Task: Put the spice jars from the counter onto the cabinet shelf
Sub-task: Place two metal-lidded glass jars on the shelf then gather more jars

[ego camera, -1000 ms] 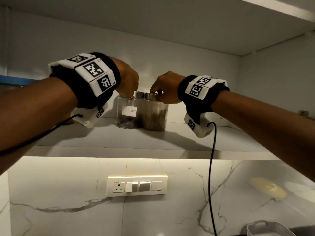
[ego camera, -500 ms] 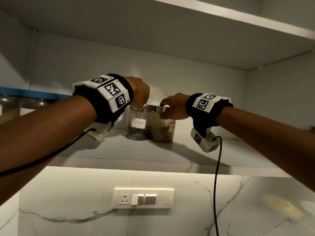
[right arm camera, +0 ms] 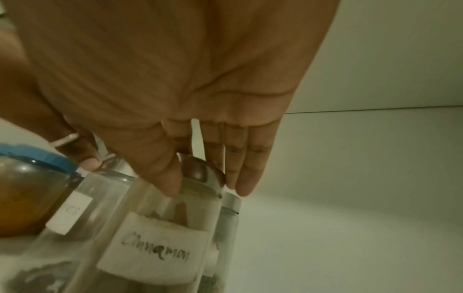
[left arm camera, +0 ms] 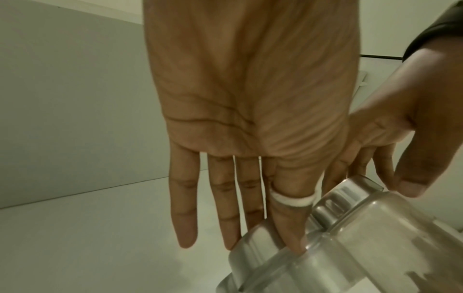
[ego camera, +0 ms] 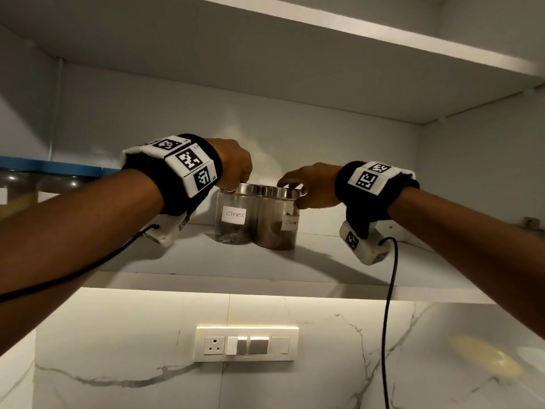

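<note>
Two clear spice jars with steel lids stand side by side on the white cabinet shelf (ego camera: 324,261). The left one is the cloves jar (ego camera: 233,228) (left arm camera: 250,249). The right one is the cinnamon jar (ego camera: 274,231) (right arm camera: 155,249). My left hand (ego camera: 240,185) (left arm camera: 263,243) reaches down onto the cloves lid, with its ringed thumb in front and its fingers behind. My right hand (ego camera: 295,193) (right arm camera: 205,186) holds the cinnamon lid the same way, thumb on the near side and fingers over the top.
A third steel-lidded jar (right arm camera: 229,214) stands right behind the cinnamon jar. A large container with a blue lid (ego camera: 35,184) (right arm camera: 30,188) sits at the shelf's left end. Another shelf (ego camera: 295,25) runs overhead, and a switch panel (ego camera: 247,343) is on the marble wall below.
Both hands stay at the jar lids, and the jars stand in the same spot on the shelf. My view has tilted upward.
</note>
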Demonstrator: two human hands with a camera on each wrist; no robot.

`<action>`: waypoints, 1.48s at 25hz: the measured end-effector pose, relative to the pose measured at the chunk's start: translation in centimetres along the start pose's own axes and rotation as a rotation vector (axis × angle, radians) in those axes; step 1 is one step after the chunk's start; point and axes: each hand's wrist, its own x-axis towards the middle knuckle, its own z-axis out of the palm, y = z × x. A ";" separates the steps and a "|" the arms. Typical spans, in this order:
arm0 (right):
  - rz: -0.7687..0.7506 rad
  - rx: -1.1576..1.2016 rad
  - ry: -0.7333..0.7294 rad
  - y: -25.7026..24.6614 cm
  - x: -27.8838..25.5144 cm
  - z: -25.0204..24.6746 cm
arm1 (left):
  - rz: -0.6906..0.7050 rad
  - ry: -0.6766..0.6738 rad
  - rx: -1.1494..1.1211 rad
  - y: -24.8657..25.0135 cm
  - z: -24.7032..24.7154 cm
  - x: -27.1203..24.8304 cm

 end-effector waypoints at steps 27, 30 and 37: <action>0.058 -0.046 0.138 -1.3 1.9 1.5 | -0.061 -0.054 -0.007 -0.7 0.2 -1.3; 0.107 0.035 0.178 -1.9 0.1 0.0 | -0.105 -0.165 -0.018 -0.2 -0.5 -2.7; -0.073 0.257 0.497 -4.4 -9.7 -3.4 | -0.004 0.034 -0.239 1.3 -2.7 -11.8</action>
